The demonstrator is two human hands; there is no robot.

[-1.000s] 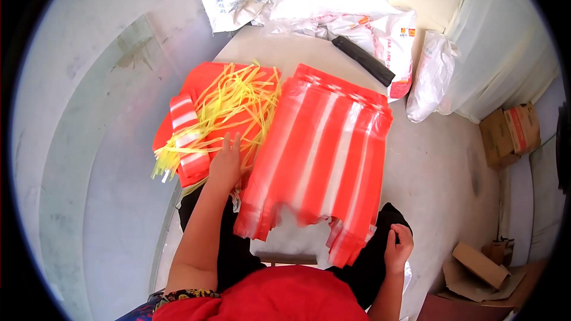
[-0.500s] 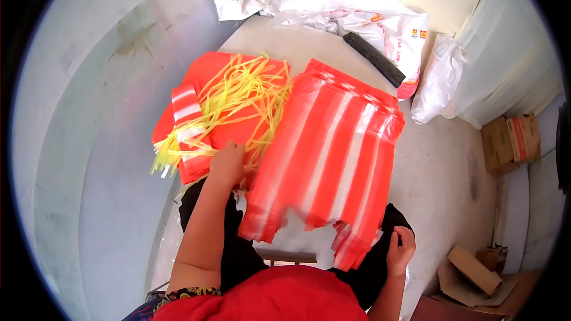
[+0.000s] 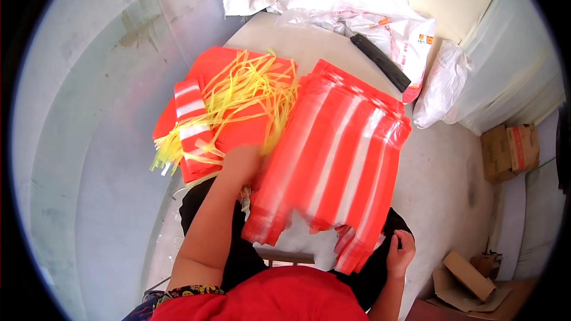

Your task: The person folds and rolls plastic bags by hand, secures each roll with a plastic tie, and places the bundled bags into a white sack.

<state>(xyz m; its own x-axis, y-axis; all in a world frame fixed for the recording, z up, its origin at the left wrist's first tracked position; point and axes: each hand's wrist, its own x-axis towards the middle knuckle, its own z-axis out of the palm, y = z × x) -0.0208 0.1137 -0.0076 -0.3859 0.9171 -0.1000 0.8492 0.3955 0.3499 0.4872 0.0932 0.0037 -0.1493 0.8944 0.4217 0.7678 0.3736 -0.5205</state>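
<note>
A stack of red-and-white striped plastic bags (image 3: 339, 148) lies in front of me, its cut-out handle ends toward my lap. My left hand (image 3: 242, 165) is at the stack's left edge, smeared by motion, its fingers hidden. Beside it, a tangle of yellow plastic strips (image 3: 250, 92) lies over a red plastic pile (image 3: 214, 59). A folded striped bundle (image 3: 191, 116) rests on that pile's left side. My right hand (image 3: 401, 252) sits by my right knee, fingers curled, just right of the bags' handle ends, with nothing visible in it.
White printed sacks (image 3: 351, 0) and a dark bar-shaped object (image 3: 380, 62) lie at the back of the pale table (image 3: 262, 30). A white wrapped bundle (image 3: 443, 86) stands right of them. Cardboard boxes (image 3: 505, 148) are at the right, with an opened carton (image 3: 461, 285) lower down.
My left hand has moved slightly right and up, closer against the bag stack's left edge. My right hand stays by the knee. The view has shifted a little.
</note>
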